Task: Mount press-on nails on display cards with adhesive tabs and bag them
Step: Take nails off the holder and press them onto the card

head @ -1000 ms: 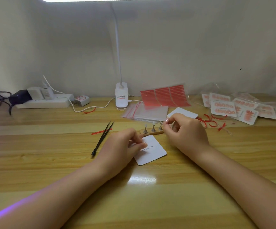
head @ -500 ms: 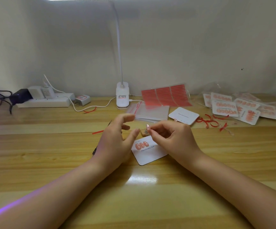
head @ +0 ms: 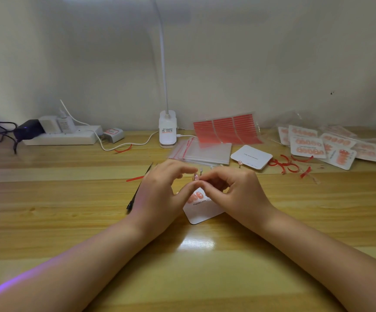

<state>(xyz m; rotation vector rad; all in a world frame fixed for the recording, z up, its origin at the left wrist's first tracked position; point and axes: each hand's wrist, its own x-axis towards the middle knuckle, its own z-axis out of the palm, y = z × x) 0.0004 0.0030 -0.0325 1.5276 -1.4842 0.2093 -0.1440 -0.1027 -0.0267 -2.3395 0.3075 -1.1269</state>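
- White display card point(head: 201, 211) lies flat on the wooden desk point(head: 70, 221), pink nails on its top edge, half under both hands.
- Right hand point(head: 239, 190) pinches a tiny pink nail point(head: 195, 176) just above the card; left hand point(head: 160, 192) has loose fingers, thumb tip meeting it (actual grip? can't tell).
- Further back: bags point(head: 205, 152), red tab sheets point(head: 226, 129).

tweezers point(head: 137, 190) left of card point(head: 201, 210); bags point(head: 205, 152) behind.
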